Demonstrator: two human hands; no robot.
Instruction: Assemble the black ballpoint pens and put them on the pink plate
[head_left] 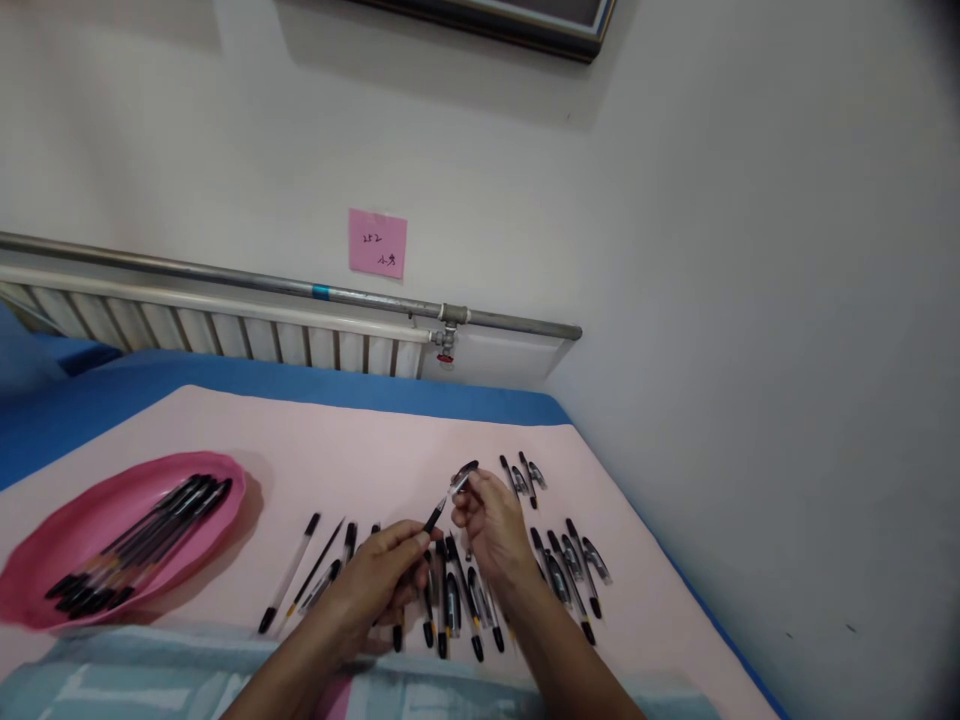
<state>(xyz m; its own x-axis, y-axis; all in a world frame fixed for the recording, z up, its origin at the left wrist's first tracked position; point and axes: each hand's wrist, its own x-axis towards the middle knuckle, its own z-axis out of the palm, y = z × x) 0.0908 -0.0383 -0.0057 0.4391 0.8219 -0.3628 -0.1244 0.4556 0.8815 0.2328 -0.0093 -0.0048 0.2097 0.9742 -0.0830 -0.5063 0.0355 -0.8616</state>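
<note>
Near the middle of the pink table cover, my left hand (390, 570) is closed around a black pen (433, 517), its tip pointing up and right. In my right hand (489, 520) a pen cap (465, 474) with a black clip is pinched between thumb and fingers. The pen's tip is right at the cap; whether it is inside the cap I cannot tell. Below and around both hands lie several pen bodies, refills and caps (453, 604), partly covered by my left hand. To the left lie a clear pen barrel (291, 570) and a refill (316, 565).
At the left stands a pink oval tray (225, 470) with several pens (150, 545) in it. More pen parts (570, 570) lie to the right, with a small group (523, 480) behind them. A radiator (225, 325) and wall border the blue-edged table (420, 393).
</note>
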